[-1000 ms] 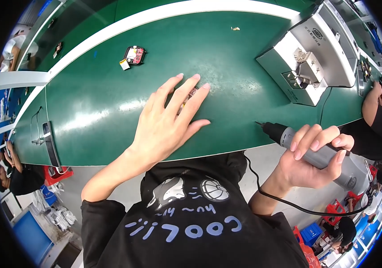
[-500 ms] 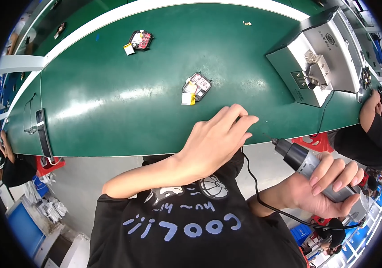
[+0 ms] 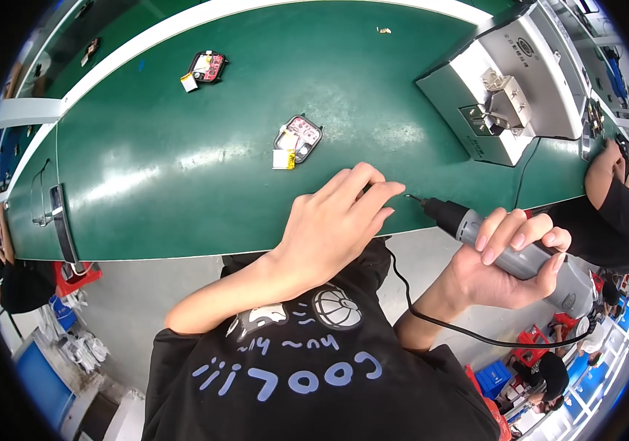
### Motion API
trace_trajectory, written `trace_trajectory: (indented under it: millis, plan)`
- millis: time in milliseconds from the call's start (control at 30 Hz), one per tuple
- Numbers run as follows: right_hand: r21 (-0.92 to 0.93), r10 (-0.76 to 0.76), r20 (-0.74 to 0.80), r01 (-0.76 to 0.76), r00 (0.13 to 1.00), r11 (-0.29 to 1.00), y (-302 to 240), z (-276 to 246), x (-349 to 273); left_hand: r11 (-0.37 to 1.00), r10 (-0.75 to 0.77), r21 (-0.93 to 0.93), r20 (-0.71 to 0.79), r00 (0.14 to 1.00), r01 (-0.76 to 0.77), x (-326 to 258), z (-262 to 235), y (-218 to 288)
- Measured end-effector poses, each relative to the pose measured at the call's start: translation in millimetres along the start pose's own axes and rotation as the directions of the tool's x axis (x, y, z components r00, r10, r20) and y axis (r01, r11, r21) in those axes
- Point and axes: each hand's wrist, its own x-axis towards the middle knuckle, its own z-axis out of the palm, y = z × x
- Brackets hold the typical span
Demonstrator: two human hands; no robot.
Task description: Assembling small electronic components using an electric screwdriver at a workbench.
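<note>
My left hand (image 3: 333,220) lies palm down on the green tabletop (image 3: 182,147) at its near edge, fingers slightly curled and loosely spread, gripping nothing that I can see. My right hand (image 3: 502,268) is clamped around the grey body of an electric screwdriver (image 3: 498,239), held just off the near edge; its dark tip points toward my left fingertips and nearly touches them. A black cable (image 3: 439,320) trails from the tool's rear.

A small black device with an open red and white inside (image 3: 299,137) lies on the tabletop just beyond my left hand, a yellow piece (image 3: 284,159) touching it. A second such device (image 3: 206,66) sits near the far edge.

Compared with half a second ago, my left hand has moved forward onto the tabletop, and the screwdriver has risen closer to it.
</note>
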Motion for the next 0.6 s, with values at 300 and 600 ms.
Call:
trace_trajectory:
  millis: [300,600]
  plan:
    - [0.047,-0.002,0.143,-0.005,0.990,0.999,-15,19,1,0.991,-0.025,-0.132,-0.026,0.999,0.022,3,-5,0]
    - [0.043,-0.003,0.147,-0.004,0.989,0.999,-18,27,-1,0.963,-0.043,-0.269,-0.037,0.998,0.032,0,-4,-2]
